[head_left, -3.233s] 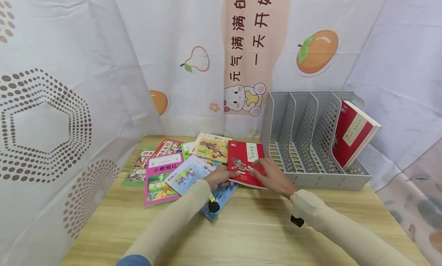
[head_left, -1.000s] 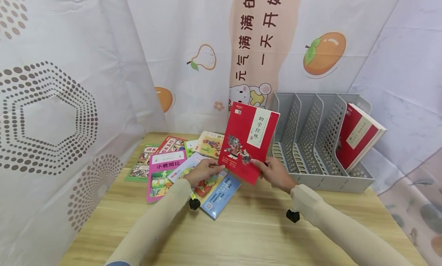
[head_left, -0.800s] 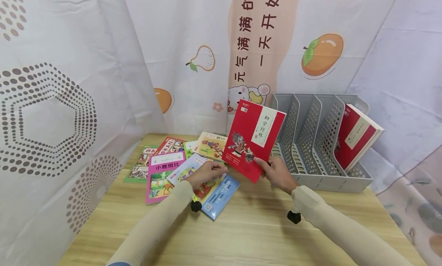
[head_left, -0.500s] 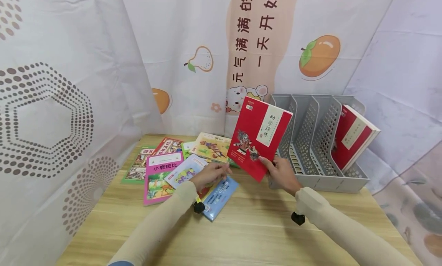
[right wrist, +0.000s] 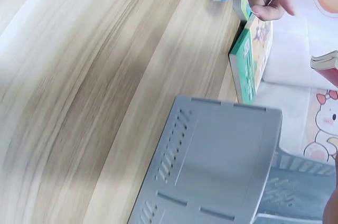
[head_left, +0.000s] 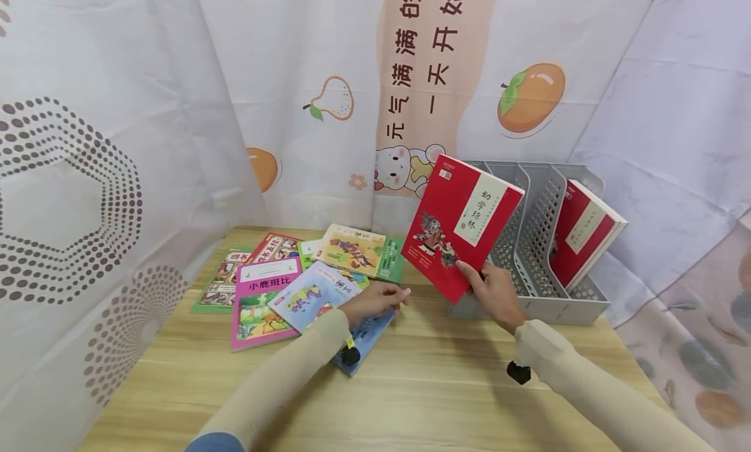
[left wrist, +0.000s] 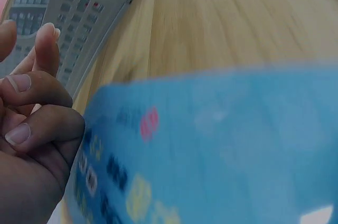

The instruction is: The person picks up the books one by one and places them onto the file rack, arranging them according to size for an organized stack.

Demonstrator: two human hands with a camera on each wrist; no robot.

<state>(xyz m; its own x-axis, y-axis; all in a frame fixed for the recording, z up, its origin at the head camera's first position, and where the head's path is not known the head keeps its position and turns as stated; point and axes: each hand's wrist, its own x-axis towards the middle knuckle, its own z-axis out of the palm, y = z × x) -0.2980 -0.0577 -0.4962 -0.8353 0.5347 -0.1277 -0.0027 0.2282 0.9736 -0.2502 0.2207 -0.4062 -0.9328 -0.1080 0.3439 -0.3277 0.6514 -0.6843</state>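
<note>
Before the gray rack (head_left: 563,310), the right hand (head_left: 499,300) pinches a red book (head_left: 454,210) low down, risking a slip; fingers of the left hand (head_left: 374,304) curl, empty

Red book (head_left: 460,227); grey rack (head_left: 557,310)

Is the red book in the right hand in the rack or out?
Out: the right hand holds the red book tilted, its cover in front of the rack.

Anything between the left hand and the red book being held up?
No object: the gap between the left hand and the red book is open, with bare table showing through it in the head view.
</note>
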